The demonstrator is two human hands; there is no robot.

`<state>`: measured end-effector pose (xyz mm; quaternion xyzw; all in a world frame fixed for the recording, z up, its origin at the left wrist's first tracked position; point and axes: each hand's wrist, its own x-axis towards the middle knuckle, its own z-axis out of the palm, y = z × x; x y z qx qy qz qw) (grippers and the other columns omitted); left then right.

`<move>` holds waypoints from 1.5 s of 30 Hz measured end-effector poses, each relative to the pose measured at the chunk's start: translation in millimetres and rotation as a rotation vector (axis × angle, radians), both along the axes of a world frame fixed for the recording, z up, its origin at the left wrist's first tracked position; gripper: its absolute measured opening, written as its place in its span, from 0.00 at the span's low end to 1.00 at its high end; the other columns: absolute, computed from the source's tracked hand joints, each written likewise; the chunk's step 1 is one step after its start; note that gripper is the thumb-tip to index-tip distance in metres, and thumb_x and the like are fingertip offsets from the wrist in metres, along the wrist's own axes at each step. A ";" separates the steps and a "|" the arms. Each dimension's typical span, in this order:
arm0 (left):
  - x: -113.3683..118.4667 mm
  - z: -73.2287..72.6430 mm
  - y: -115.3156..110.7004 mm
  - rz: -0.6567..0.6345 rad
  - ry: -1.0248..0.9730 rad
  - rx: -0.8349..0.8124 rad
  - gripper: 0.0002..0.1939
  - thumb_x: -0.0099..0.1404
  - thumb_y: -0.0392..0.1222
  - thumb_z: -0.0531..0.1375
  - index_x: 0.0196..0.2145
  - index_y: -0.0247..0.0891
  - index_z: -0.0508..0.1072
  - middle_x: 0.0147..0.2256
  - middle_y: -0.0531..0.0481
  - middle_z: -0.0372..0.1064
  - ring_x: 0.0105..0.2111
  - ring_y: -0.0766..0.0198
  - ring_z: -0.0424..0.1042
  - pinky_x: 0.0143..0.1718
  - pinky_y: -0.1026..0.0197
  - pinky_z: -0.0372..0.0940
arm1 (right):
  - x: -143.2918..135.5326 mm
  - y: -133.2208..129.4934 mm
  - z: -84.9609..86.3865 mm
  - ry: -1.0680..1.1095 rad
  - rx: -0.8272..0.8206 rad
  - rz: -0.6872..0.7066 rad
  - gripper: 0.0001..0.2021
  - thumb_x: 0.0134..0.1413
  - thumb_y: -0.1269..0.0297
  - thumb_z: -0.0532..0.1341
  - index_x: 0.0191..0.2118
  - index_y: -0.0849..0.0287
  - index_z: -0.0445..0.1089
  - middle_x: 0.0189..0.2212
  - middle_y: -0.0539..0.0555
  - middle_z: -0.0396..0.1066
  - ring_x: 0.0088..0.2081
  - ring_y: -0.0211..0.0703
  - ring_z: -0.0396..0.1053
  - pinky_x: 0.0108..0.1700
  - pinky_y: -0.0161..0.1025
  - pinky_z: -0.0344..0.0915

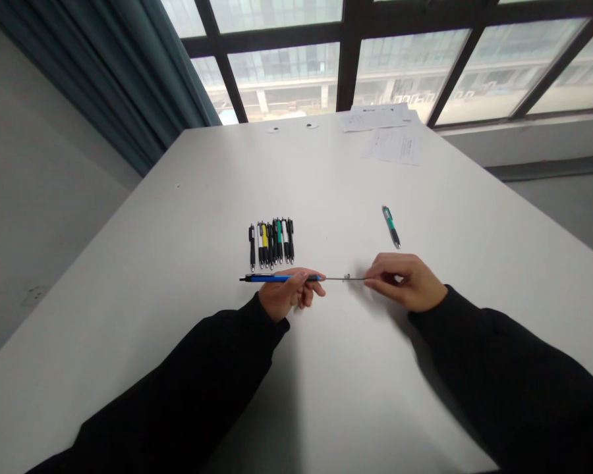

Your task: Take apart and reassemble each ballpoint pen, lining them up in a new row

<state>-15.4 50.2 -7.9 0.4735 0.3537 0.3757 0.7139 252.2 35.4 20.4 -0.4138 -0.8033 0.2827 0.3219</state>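
My left hand point(294, 289) grips a blue pen point(277, 278) with a black clip and dark grip, held level and pointing right. A thin pen refill point(338, 279) stretches from the front end of the pen to my right hand point(405, 280). The thumb and forefinger of my right hand pinch the refill's far end. How deep the refill sits in the pen cannot be told. A tiny silvery piece point(346, 276) shows just behind the refill, too small to name.
Beyond my left hand, several pens point(271, 242) in black, yellow, green and white lie side by side on the white table point(217, 178). A single green pen point(391, 226) lies beyond my right hand. Papers point(390, 135) rest at the far edge by the window.
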 end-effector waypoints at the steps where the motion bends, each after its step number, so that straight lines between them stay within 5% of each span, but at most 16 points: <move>1: 0.0 0.3 0.9 0.025 -0.012 -0.010 0.25 0.58 0.57 0.61 0.37 0.28 0.75 0.28 0.43 0.74 0.17 0.71 0.63 0.15 0.68 0.52 | 7.3 4.4 0.2 -0.011 -0.017 0.000 0.09 0.56 0.63 0.62 0.30 0.61 0.75 0.23 0.53 0.68 0.21 0.34 0.59 0.24 0.34 0.57; 11: -0.2 2.1 4.2 0.065 -0.051 -0.032 0.24 0.57 0.56 0.62 0.36 0.28 0.74 0.26 0.44 0.74 0.16 0.72 0.62 0.14 0.68 0.50 | 20.8 16.7 -13.0 -0.207 -0.034 0.049 0.07 0.53 0.64 0.63 0.35 0.61 0.78 0.26 0.54 0.72 0.26 0.39 0.68 0.32 0.36 0.64; 45: -2.4 0.8 2.3 0.006 -0.033 -0.003 0.26 0.58 0.58 0.62 0.39 0.27 0.75 0.27 0.43 0.74 0.17 0.71 0.63 0.15 0.68 0.52 | 17.6 16.3 -12.3 -0.279 -0.003 0.007 0.09 0.56 0.62 0.61 0.32 0.60 0.76 0.25 0.53 0.71 0.26 0.38 0.66 0.32 0.36 0.61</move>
